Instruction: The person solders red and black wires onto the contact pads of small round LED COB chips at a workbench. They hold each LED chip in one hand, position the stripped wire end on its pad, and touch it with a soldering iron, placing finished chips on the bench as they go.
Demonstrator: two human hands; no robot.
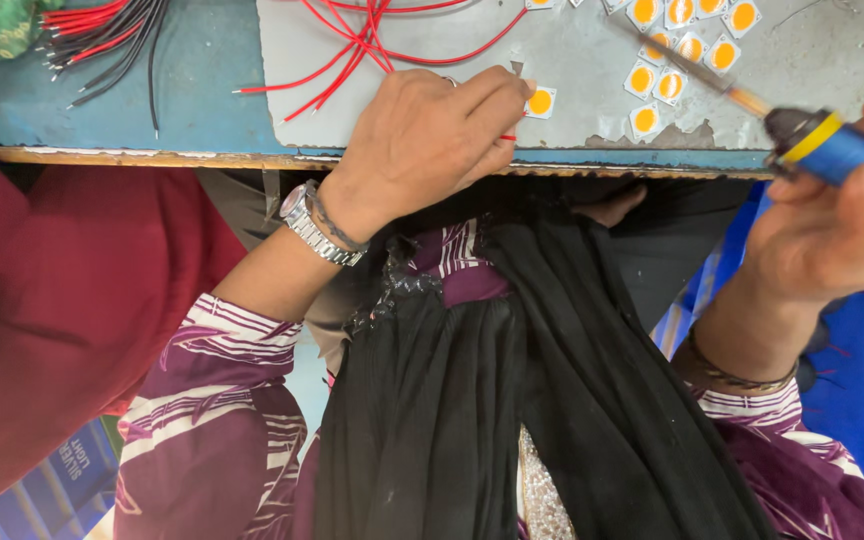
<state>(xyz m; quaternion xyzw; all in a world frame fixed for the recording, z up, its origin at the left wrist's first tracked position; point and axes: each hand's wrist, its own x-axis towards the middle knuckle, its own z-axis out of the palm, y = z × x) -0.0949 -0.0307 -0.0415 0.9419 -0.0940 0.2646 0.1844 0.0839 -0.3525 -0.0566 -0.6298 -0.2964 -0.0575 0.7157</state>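
My left hand (427, 140) rests on the grey mat (572, 70), pinching a short red wire (508, 137) against a small square LED chip with a yellow centre (541, 102). A metal watch sits on that wrist. My right hand (837, 235) grips the blue and yellow handle of a soldering iron (812, 145); its thin shaft (692, 70) reaches up-left over a cluster of several white-and-yellow LED chips (677, 50). The tip stays apart from the chip at my left fingers.
Loose red wires (362, 45) lie across the mat's top left. A bundle of red and black wires (107, 35) lies on the blue table (202, 100). A person in dark red cloth (62, 300) sits at my left. Black fabric covers my lap.
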